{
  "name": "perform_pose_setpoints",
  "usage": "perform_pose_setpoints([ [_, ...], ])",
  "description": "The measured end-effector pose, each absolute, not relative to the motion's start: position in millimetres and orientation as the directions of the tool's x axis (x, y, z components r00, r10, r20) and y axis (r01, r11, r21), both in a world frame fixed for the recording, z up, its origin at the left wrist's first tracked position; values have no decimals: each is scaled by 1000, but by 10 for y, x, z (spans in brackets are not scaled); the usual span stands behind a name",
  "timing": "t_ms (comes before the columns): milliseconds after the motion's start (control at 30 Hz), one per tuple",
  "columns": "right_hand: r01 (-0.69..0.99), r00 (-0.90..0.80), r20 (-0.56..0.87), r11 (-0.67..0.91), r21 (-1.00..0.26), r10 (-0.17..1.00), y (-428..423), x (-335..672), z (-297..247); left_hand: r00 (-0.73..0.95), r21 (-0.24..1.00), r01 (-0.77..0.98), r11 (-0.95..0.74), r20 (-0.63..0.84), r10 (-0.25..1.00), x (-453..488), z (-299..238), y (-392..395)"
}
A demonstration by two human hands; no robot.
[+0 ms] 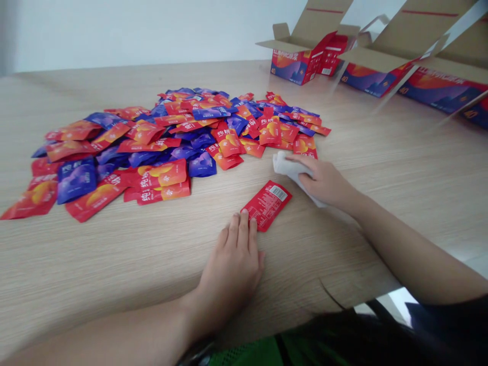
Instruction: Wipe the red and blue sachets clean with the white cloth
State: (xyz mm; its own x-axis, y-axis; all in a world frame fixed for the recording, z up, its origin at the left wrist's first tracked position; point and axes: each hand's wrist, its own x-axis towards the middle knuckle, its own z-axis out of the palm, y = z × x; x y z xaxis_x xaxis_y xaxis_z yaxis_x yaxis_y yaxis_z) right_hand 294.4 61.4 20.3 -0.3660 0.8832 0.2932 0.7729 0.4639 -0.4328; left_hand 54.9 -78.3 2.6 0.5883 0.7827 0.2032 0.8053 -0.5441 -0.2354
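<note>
A single red sachet (268, 204) lies flat on the table with its printed back and barcode facing up. My left hand (237, 249) rests palm down, fingers stretched out, fingertips on the sachet's near left corner. Just right of the sachet, my right hand (324, 183) grips a folded white cloth (292, 170) against the tabletop; whether it is fabric or paper I cannot tell. Beyond both hands spreads a heap of red-orange and blue-purple sachets (198, 134), piled over one another.
Along the back right stand open printed cartons, among them a nearer-wall carton (292, 63), a middle carton (375, 76) and a right-hand carton (434, 91), flaps raised. The wood-grain table (152, 254) meets a pale wall (133, 30) behind. Its front edge runs close to my body.
</note>
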Motion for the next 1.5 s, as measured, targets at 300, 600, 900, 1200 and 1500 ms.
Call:
perform_pose_setpoints([
  [300,635,-559,366,668,-389,744,-2,2481,308,587,-230,806,-545,202,784,551,37,-786],
  [600,777,-553,233,596,-204,800,13,2442,21,569,-226,817,-530,167,805,554,43,-800],
  [900,726,-633,151,650,-223,759,-121,2400,70,582,-193,812,-551,187,791,558,103,-782],
  [1200,702,-670,149,686,-191,727,-124,2410,66,575,-153,817,-557,128,808,565,147,-784],
  [1500,808,-535,154,556,-195,831,-15,2463,58,591,-132,806,-577,127,797,546,159,-774],
])
